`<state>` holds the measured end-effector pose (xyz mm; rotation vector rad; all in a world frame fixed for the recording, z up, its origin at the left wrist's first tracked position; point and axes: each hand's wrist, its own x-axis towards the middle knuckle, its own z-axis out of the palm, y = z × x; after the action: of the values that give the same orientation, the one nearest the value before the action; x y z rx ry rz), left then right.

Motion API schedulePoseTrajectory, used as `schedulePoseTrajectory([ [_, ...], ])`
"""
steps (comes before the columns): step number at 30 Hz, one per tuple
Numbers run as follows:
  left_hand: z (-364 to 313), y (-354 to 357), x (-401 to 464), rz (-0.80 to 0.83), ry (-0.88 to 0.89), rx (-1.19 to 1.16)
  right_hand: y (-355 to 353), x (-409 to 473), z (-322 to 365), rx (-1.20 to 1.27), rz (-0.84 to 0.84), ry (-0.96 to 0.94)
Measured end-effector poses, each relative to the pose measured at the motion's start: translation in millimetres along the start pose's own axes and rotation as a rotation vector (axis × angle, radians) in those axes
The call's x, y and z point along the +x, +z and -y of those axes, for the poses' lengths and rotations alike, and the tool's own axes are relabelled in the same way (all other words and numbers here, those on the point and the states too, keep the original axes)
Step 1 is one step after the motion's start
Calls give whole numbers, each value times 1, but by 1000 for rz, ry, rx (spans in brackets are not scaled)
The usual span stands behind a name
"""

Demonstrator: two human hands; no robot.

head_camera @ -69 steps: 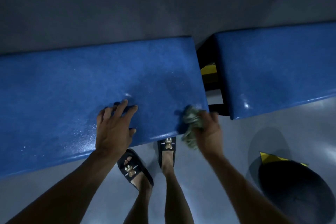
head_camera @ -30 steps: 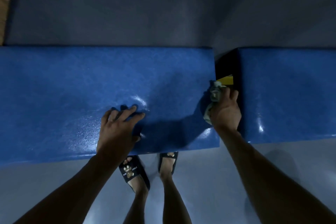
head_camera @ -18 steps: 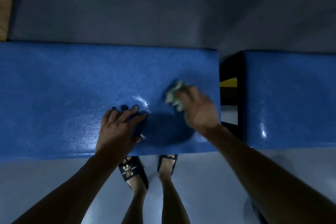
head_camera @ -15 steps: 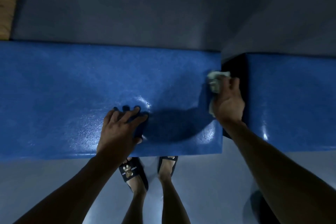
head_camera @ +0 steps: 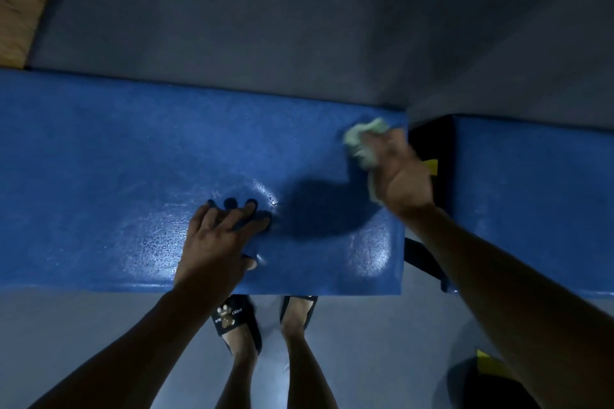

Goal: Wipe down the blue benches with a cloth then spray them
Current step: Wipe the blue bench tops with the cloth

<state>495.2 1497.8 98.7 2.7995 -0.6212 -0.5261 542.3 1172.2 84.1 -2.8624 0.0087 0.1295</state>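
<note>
A long blue bench runs across the view in front of me, its top glossy with wet patches. My left hand rests flat on its near part, fingers spread. Near the far right corner of this bench my right hand grips a crumpled pale green cloth and presses it on the surface; the hand is motion-blurred. A second blue bench stands to the right across a dark gap.
A grey wall rises behind the benches. My sandalled feet stand on the grey floor at the bench's front edge. A dark round container sits on the floor at lower right. A yellow strip shows in the gap.
My right hand has swept the cloth back and forth along the bench's right end and now sits farther back, near the far right corner. My left hand has stayed put.
</note>
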Motion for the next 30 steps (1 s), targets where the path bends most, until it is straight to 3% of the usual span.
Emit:
schedulePoseTrajectory([
  [3,0,-1,1,18,-13,-1,-7,23,-17,81,-112,610],
  [5,0,-1,1,16,-17,-6,0,31,4,78,-164,774],
  [7,0,0,1,11,-11,-11,18,28,37,142,-200,579],
  [10,0,0,2,26,-12,0,37,12,84,51,-42,9],
  [12,0,-1,4,46,-22,12,33,18,71,-8,33,-281],
  [13,-1,-1,5,53,-27,16,29,24,54,-13,53,-324],
  [15,-1,-1,4,64,-45,15,18,35,15,-21,58,-194],
  [18,-1,0,4,74,-63,9,-5,45,-22,56,-32,231],
  [22,-1,1,4,81,-76,-4,-7,57,17,-18,-60,500],
  [25,-2,1,4,77,-78,-7,18,63,74,85,-47,429],
  [30,-2,1,4,87,-73,0,37,71,158,-61,173,-70],
])
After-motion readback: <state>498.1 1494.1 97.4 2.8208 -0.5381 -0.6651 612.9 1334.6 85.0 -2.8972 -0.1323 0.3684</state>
